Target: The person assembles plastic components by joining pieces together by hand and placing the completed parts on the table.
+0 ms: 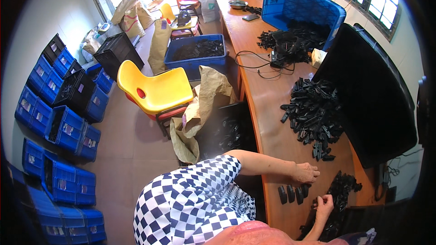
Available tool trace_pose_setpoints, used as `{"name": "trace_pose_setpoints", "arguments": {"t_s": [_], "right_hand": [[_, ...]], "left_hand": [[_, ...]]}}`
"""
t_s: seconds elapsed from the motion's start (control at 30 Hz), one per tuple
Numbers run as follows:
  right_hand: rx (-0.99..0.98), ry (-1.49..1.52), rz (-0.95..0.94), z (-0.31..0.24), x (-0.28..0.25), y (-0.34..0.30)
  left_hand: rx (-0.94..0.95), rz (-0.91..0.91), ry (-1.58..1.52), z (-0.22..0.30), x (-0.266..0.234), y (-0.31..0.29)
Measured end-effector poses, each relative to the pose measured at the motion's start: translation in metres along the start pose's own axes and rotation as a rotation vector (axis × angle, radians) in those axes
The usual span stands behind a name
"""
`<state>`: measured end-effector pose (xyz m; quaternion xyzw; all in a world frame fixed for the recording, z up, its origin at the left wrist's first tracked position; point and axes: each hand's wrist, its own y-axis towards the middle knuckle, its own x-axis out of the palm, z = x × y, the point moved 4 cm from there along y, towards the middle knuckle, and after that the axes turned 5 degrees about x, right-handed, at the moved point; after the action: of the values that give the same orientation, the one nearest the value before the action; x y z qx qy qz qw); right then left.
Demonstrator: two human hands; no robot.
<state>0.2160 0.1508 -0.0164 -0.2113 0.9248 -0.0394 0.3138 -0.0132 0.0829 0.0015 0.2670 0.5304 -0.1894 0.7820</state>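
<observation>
My left hand is over the wooden table with its fingers curled; what they hold, if anything, is hidden. Just beneath it, several small black plastic parts stand side by side in a short row, the end one close to my palm. Nearer to me, my right hand has its fingers bent together in a pinch, beside a loose heap of black parts. Any piece between those fingertips is too small to make out.
A bigger pile of black plastic parts spills from a tipped black crate. Behind it lie a cable and a tipped blue crate. Left of the table are a yellow chair, sacks and stacked blue crates.
</observation>
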Motion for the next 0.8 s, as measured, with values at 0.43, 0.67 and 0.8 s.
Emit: {"name": "trace_pose_setpoints", "arguments": {"t_s": [0.43, 0.67, 0.8], "right_hand": [[-0.366, -0.391, 0.049, -0.020, 0.014, -0.033], [-0.209, -0.748, 0.067, -0.037, 0.004, -0.039], [-0.174, -0.880, 0.110, -0.038, -0.003, -0.042]], "left_hand": [[-0.152, 0.236, -0.115, -0.018, 0.005, -0.027], [-0.119, 0.237, -0.173, -0.020, 0.008, -0.019], [-0.111, 0.295, -0.194, -0.022, 0.009, -0.022]]}}
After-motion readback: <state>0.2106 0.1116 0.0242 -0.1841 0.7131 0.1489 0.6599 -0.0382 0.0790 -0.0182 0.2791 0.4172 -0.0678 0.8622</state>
